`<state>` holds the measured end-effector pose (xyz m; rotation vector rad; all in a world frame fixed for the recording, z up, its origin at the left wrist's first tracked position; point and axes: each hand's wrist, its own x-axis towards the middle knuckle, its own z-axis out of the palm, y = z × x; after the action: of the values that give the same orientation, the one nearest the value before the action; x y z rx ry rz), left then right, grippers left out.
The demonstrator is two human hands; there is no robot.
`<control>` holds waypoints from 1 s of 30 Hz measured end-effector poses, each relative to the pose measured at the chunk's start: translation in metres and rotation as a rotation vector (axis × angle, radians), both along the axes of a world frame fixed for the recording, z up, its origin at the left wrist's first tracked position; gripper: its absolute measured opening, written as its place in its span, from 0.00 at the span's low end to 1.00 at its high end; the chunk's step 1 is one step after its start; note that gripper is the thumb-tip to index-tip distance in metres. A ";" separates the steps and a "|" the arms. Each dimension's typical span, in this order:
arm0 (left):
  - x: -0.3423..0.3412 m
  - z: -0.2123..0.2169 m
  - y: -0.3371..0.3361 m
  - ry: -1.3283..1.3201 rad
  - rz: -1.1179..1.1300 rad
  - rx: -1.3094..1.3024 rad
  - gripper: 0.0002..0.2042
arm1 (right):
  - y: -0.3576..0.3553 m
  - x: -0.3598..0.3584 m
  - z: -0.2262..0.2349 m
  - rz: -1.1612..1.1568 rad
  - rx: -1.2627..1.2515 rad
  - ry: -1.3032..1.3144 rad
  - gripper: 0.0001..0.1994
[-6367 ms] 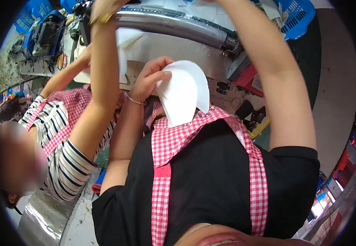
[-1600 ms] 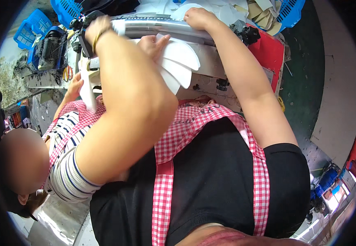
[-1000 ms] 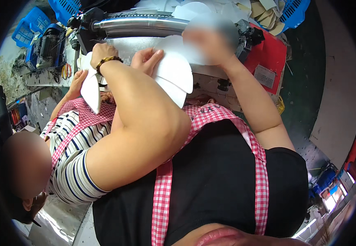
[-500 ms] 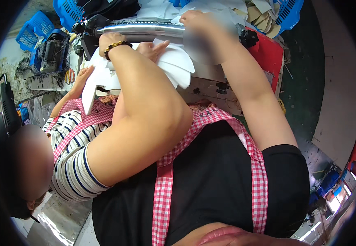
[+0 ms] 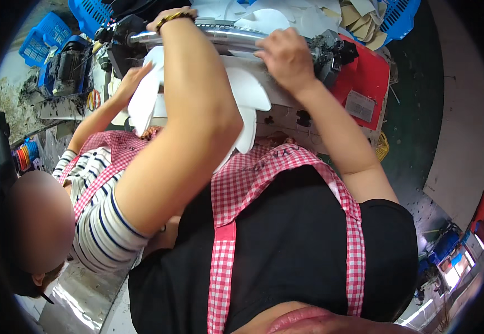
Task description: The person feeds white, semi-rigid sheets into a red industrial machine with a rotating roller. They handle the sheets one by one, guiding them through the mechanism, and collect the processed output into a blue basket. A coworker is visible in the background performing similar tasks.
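My right hand [image 5: 289, 61] is at the front of a metal roller [image 5: 219, 37], right of its middle. Its fingers are curled, and whatever they may hold is hidden. White curved sheets [image 5: 247, 89] fan out below the roller, left of this hand. My left hand is out of sight; a co-worker's bare arm [image 5: 197, 100] crosses in front of that side. That arm comes from a striped sleeve, and its braceleted hand [image 5: 169, 18] reaches over the roller's left part. The co-worker's other hand [image 5: 136, 78] is at a white piece [image 5: 144, 97].
Behind the roller lies a heap of white sheets [image 5: 303, 19], with beige pieces [image 5: 364, 22] in a blue basket [image 5: 400, 22]. A red panel [image 5: 364, 75] stands at the right. More blue baskets [image 5: 47, 36] are at the far left, near a dark motor [image 5: 70, 67].
My right hand has come back from over the roller to its near side. My left hand has gone from view behind the co-worker's arm, whose braceleted hand has moved farther over the roller.
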<state>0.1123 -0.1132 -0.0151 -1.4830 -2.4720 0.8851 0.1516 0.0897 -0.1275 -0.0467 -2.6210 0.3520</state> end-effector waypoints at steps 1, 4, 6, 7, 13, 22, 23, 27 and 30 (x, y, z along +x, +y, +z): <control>-0.010 0.002 0.012 0.119 -0.023 -0.053 0.16 | 0.005 0.000 0.008 -0.042 -0.189 0.047 0.12; -0.035 -0.081 -0.015 -0.466 0.370 0.578 0.15 | -0.002 0.007 0.023 0.045 -0.835 -0.399 0.18; -0.029 -0.088 -0.019 -0.803 0.536 1.016 0.12 | -0.007 0.015 0.029 -0.005 -0.742 -0.432 0.19; -0.015 -0.072 -0.013 -0.888 0.550 1.010 0.11 | -0.008 0.019 0.027 -0.065 -0.756 -0.469 0.19; -0.033 -0.147 -0.027 -1.517 0.746 1.450 0.17 | -0.025 0.029 0.017 -0.102 -0.617 -0.424 0.18; -0.033 -0.078 -0.017 -1.398 0.886 0.794 0.16 | 0.018 -0.028 0.018 -0.169 -0.093 -0.285 0.14; -0.040 -0.091 -0.016 -1.396 0.861 0.805 0.16 | 0.030 -0.050 0.006 -0.134 -0.003 -0.237 0.15; -0.092 -0.147 0.004 -1.337 0.761 0.853 0.15 | 0.045 -0.112 -0.004 -0.207 -0.141 -0.743 0.19; -0.077 -0.193 -0.013 -1.493 0.576 1.001 0.15 | 0.054 -0.108 -0.019 -0.182 -0.207 -0.719 0.20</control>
<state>0.0350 -0.1258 -0.2084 -1.0128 -3.1552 -1.9668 0.0438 0.1441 -0.1468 -0.5747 -3.2293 0.6335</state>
